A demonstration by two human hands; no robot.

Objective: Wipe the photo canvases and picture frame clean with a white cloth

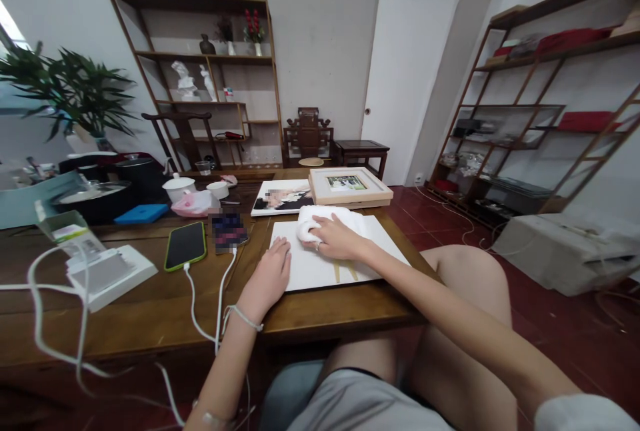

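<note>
On the tabletop [350, 307]: one white board [305, 274], lying flat at the near edge; one bunched white cloth [307, 225] upon it, the right hand's [337, 237] fingers curled over and holding it; left hand [273, 272], fingers extended, laid along the board's side. Beyond, one framed picture [327, 194]; leftward, one green-cased phone [185, 247], cable attached.

Framed picture [350, 184] behind white board [311, 272], phone [186, 246] leftward, free air above.
</note>
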